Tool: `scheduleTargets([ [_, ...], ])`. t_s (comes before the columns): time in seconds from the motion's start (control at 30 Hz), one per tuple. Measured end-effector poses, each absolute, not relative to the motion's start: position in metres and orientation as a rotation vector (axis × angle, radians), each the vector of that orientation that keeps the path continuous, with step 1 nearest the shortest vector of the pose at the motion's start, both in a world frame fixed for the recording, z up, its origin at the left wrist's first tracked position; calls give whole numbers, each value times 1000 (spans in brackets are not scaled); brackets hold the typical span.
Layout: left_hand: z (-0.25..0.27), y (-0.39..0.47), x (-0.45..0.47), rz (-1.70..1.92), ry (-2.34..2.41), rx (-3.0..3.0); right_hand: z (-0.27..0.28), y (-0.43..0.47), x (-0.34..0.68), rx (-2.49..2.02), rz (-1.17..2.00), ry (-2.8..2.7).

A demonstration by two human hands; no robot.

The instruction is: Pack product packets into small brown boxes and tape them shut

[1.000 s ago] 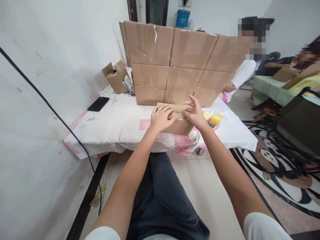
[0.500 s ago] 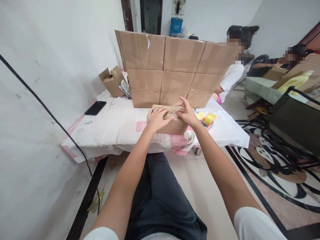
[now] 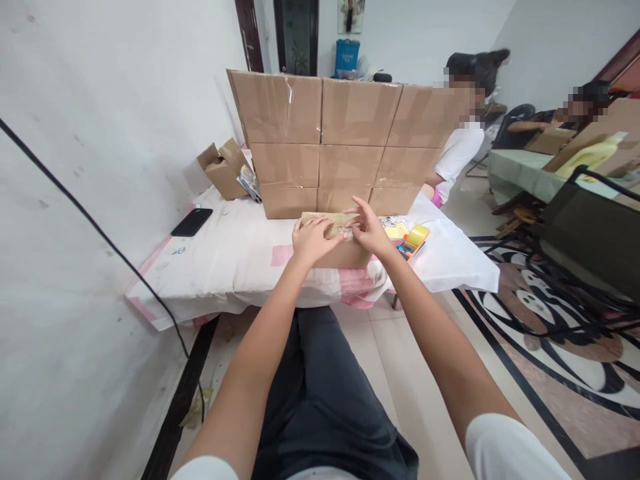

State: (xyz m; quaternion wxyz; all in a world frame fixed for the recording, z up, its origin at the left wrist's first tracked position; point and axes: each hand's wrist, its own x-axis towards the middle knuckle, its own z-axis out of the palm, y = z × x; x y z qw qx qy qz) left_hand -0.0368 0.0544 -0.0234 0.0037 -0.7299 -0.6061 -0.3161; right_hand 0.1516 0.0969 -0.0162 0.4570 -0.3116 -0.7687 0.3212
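View shifted; left hand [image 3: 315, 239], right hand [image 3: 369, 232] on box [image 3: 345, 256], fingers apart; 3-row carton stack [image 3: 353, 127] behind, tape dispenser [image 3: 414, 241] near.

The person wears a plain white top whose short sleeves end in loose, rounded openings. More of the right sleeve [image 3: 510, 445] shows, with soft grey shading along its folds; the left sleeve [image 3: 207, 469] is a smaller pale patch cut off by the bottom edge. The forearms are slender and bare from sleeve to wrist, and the left hand [image 3: 316, 239] and right hand [image 3: 369, 229] are bare too. The trousers [image 3: 333, 393] are dark charcoal with a bluish cast, loose and creased.
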Motion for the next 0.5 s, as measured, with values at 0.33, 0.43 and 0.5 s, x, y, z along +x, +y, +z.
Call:
scheduleTargets([
  [0.33, -22, 51, -37, -938, -1895, -2288, -21, 93, 153, -757, 672, -1950],
  [0.43, -22, 51, -37, -926, -1890, -2282, -20, 90, 152, -774, 685, -1938],
  [0.5, -22, 50, -37, -919, -1888, -2279, -19, 88, 151, -806, 713, -1904],
])
